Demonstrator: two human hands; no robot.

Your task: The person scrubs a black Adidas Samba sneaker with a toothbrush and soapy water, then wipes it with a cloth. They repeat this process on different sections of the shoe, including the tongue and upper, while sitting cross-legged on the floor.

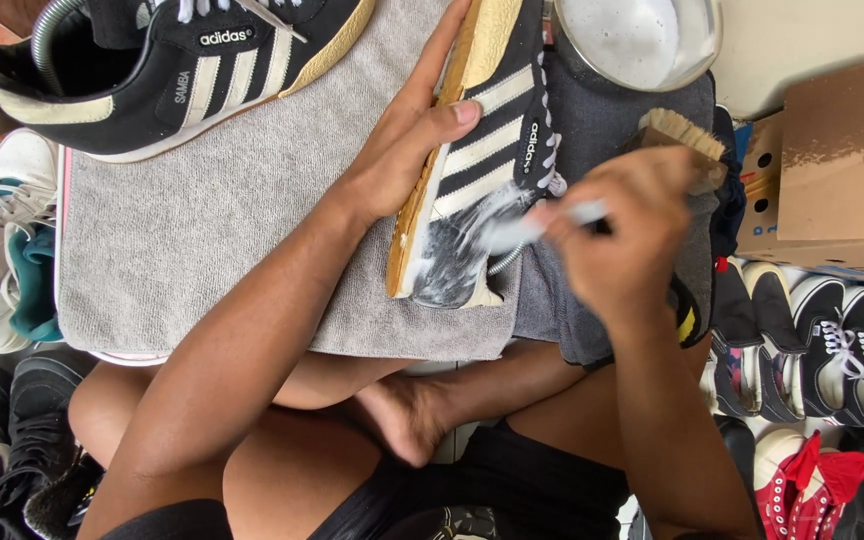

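Black sneaker, soapy and likely slippery at six o'clock; your left hand clamps its stiff gum sole, right hand fingers pinch a small brush

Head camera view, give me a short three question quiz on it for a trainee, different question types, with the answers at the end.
1. True or false: the left hand steadies the black striped shoe on its side on the grey towel.
2. Which does the right hand hold against the foamy toe? A) wooden brush B) small white brush C) cloth
3. Fill in: the second black shoe lies at the towel's far ______ corner.

Key
1. True.
2. B; the small white brush is motion-blurred, while the wooden brush lies beyond the hand, near the bowl of soapy water.
3. Left.
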